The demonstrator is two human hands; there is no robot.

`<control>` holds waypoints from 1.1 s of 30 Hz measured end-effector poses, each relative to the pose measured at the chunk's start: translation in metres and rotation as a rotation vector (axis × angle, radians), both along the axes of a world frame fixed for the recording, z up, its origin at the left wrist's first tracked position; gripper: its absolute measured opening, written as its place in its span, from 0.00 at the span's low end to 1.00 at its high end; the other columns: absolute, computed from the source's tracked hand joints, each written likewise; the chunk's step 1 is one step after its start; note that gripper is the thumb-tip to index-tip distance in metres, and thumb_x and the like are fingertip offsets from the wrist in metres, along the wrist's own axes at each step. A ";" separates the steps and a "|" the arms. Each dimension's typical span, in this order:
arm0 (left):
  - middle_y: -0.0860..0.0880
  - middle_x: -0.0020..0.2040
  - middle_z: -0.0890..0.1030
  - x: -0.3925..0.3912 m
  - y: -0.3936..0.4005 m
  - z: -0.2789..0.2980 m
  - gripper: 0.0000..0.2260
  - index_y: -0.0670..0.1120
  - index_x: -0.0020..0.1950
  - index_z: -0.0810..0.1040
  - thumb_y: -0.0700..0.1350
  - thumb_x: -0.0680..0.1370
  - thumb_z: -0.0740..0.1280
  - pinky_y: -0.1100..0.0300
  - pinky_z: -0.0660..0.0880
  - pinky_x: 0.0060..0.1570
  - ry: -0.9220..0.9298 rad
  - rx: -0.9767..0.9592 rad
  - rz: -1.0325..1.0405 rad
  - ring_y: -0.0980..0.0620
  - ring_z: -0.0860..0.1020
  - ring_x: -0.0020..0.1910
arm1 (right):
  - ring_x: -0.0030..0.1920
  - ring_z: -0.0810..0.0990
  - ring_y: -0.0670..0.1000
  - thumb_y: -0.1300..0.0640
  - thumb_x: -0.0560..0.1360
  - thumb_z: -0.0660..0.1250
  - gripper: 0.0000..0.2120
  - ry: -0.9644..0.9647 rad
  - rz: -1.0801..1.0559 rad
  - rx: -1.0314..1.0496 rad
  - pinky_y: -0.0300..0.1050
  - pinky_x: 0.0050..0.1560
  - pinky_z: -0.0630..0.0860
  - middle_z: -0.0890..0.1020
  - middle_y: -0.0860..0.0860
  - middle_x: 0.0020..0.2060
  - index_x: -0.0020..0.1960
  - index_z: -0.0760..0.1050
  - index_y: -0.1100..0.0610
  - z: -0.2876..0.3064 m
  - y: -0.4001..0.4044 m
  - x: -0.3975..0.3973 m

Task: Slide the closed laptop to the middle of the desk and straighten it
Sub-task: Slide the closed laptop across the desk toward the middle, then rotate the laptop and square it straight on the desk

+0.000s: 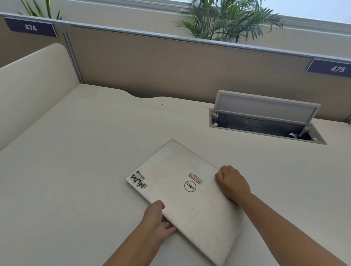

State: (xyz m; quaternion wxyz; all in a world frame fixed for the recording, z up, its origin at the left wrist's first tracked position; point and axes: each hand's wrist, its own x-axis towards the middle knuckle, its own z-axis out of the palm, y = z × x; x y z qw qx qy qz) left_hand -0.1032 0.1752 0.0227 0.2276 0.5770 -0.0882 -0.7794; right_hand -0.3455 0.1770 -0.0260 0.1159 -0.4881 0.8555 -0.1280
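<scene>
**Ana:** Head camera, nearest first: the person's left hand [157, 219] grips the laptop [184, 198] at its near long edge, thumb on the lid and fingers tucked under the rim. Agreed?

**Ben:** Yes. Further along, the right hand [232, 184] is curled over the laptop's far right corner, fingers bent around the edge, so it is grasping too. The laptop is closed and lies flat on the desk [85, 146], clearly skewed, its sticker [139, 181] corner pointing left.

**Ana:** Which step, then?

**Ben:** Probably the straightening. The laptop already sits roughly mid-desk, though angled.

**Ana:** And next?

**Ben:** Likely a turn about the laptop's centre, both hands keeping it flat until its long edges run parallel with the partition [175, 70] behind it.

**Ana:** Anything beyond the laptop to mind?

**Ben:** The open cable hatch [265, 121] lies behind it to the right, well apart. Plants [221, 14] rise past the partition.
</scene>
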 end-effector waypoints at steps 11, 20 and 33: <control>0.44 0.41 0.73 0.004 0.004 -0.002 0.04 0.42 0.47 0.69 0.38 0.76 0.56 0.44 0.71 0.56 -0.023 -0.017 -0.072 0.45 0.75 0.43 | 0.48 0.72 0.57 0.54 0.79 0.52 0.12 -0.031 0.018 0.023 0.49 0.48 0.68 0.74 0.57 0.44 0.47 0.70 0.60 0.001 0.000 -0.001; 0.43 0.51 0.74 0.008 -0.005 0.004 0.09 0.39 0.52 0.70 0.42 0.76 0.58 0.36 0.58 0.67 0.014 0.076 -0.137 0.44 0.71 0.63 | 0.44 0.69 0.54 0.54 0.79 0.51 0.11 -0.037 0.020 0.038 0.47 0.45 0.67 0.72 0.55 0.41 0.45 0.68 0.59 0.002 -0.001 -0.002; 0.42 0.43 0.74 0.001 0.000 0.005 0.10 0.38 0.56 0.67 0.40 0.77 0.57 0.49 0.58 0.72 0.009 -0.004 -0.122 0.44 0.73 0.52 | 0.48 0.70 0.57 0.54 0.79 0.51 0.12 -0.023 0.035 0.056 0.45 0.45 0.65 0.67 0.54 0.43 0.50 0.69 0.61 0.004 -0.001 0.000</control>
